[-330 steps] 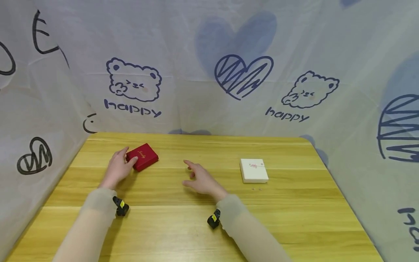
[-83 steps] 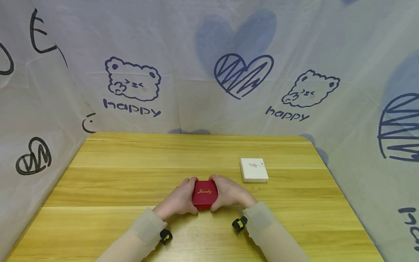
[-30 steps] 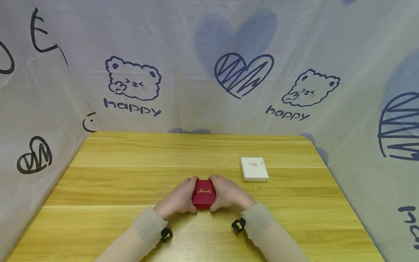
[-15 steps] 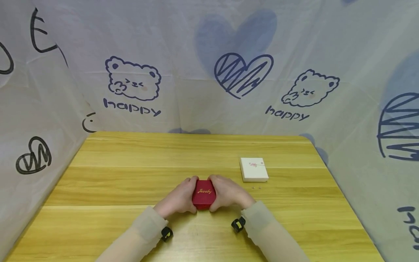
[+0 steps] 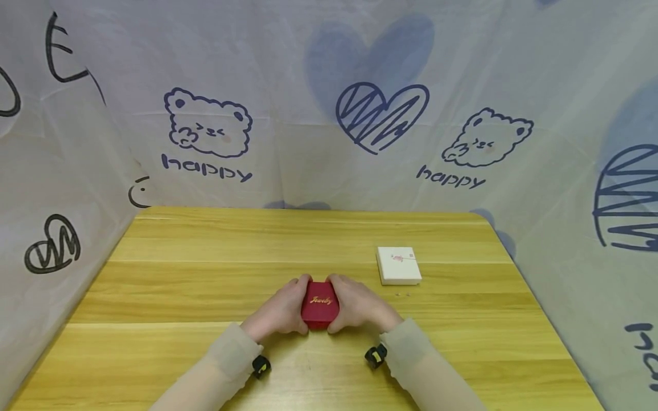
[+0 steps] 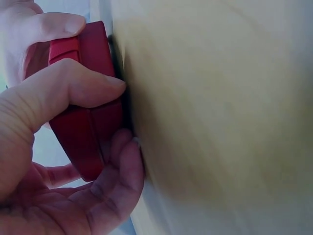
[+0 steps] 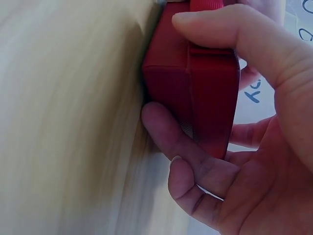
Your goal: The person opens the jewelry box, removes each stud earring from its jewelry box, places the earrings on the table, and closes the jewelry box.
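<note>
A red jewelry box with gold "Jewelry" lettering on its lid sits at the middle of the table, lettering upright to me. My left hand grips its left side, thumb at the front and fingers towards the back. Gripping the opposite side is my right hand. In the left wrist view the box's red front shows a seam between lid and base, with the thumb across it. A small grey patch shows at the seam of the box in the right wrist view. The box's inside is hidden.
On the wooden table, a flat white box with a pink print lies to the right. Just in front of it are two tiny pale items, too small to make out. A white cloth with drawings hangs behind and at both sides.
Eleven seconds ago the red box lay at the far left, with only my left hand at it. It has since come to the middle between both hands; the last few frames hardly differ.
</note>
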Demonstrator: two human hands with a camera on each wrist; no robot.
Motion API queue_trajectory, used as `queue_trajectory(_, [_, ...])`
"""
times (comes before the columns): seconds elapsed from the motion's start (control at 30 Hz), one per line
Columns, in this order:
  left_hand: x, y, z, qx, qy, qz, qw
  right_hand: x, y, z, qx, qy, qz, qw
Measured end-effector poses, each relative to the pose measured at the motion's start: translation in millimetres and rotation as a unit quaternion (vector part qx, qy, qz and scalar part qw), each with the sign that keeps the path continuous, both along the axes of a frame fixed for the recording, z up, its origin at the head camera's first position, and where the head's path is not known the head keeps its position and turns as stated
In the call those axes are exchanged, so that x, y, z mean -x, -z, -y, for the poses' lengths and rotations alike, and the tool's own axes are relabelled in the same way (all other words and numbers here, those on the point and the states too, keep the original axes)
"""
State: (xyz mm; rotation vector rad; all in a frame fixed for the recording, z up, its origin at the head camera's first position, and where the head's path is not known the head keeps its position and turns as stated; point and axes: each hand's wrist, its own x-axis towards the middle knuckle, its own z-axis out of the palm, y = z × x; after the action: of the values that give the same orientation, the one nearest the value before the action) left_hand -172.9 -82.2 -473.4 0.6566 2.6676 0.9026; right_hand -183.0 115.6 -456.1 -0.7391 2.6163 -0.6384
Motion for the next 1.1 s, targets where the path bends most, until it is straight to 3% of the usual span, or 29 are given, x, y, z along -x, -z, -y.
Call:
queue_trajectory(0.47, [-0.6, -1.3, -1.0, 0.012, 0.004, 0.005, 0.9999, 4.9, -2.5, 0.0, -0.014, -0.021, -0.009, 1.0])
queue_trajectory(1.1, [-1.2, -2.8, -1.7, 0.023, 0.012, -0.006, 0.9996, 8.0, -5.4, -2.6, 0.002, -0.023, 0.02, 1.0])
